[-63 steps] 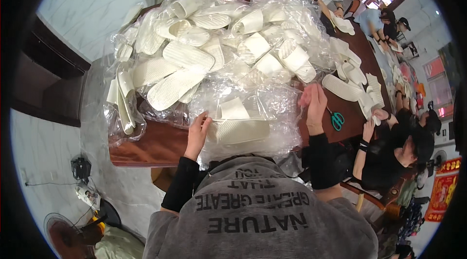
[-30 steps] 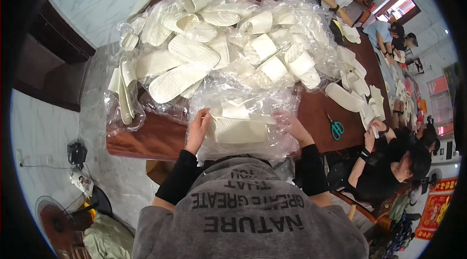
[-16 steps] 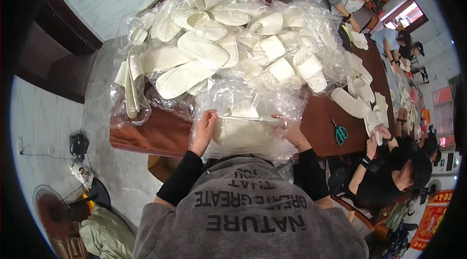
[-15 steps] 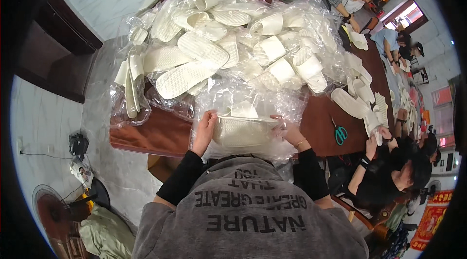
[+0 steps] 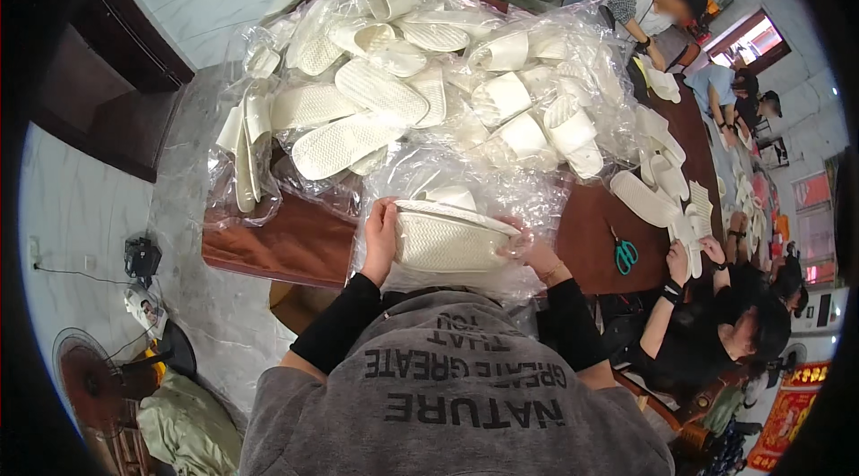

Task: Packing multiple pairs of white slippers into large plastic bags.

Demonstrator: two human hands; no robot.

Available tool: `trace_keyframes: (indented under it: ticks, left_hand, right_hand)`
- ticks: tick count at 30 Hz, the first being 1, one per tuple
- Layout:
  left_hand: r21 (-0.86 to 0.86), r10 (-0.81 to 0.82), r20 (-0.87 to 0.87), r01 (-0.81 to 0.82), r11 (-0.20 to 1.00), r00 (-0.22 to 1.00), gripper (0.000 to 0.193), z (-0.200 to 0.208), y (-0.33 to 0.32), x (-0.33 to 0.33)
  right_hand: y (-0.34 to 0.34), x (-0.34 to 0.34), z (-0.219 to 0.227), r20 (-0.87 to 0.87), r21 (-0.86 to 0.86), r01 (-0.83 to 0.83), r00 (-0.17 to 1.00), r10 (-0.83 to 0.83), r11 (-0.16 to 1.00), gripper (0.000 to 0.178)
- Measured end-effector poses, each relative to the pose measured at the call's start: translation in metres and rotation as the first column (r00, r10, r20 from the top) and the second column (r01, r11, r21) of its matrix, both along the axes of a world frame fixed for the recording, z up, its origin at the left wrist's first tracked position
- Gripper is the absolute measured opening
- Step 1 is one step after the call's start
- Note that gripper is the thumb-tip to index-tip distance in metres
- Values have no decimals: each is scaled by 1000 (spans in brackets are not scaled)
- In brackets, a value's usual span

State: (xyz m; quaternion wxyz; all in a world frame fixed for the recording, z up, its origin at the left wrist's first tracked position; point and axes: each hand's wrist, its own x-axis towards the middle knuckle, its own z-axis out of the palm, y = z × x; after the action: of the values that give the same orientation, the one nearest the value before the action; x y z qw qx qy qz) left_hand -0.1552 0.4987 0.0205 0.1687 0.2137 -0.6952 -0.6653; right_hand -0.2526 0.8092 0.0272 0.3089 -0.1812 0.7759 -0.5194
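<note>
While lying lengthwise from left fingers point(image 5: 385, 211) to right fingers point(image 5: 518, 245), gripped by both, equally near: cream oblong weave-textured moulded slipper point(image 5: 450, 240)

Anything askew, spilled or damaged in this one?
Nothing looks spilled or damaged. Slightly askew: at the table's left edge, some bagged slippers stand on their sides, the plastic apparently overhanging. The white slipper between the left hand and right hand looks sound.
</note>
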Motion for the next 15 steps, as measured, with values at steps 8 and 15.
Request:
trace_keyframes:
  ticks: [8,15]
  left_hand:
    - [-94,-4,164,20,995,987,16,17,-13,30]
    - [-616,166,18,-120,778,986,31,22,-10,35]
  right_hand:
    - [14,14,18,146,-191,191,976,-164,963,52]
    - [21,17,13,339,34,325,886,-317,945,45]
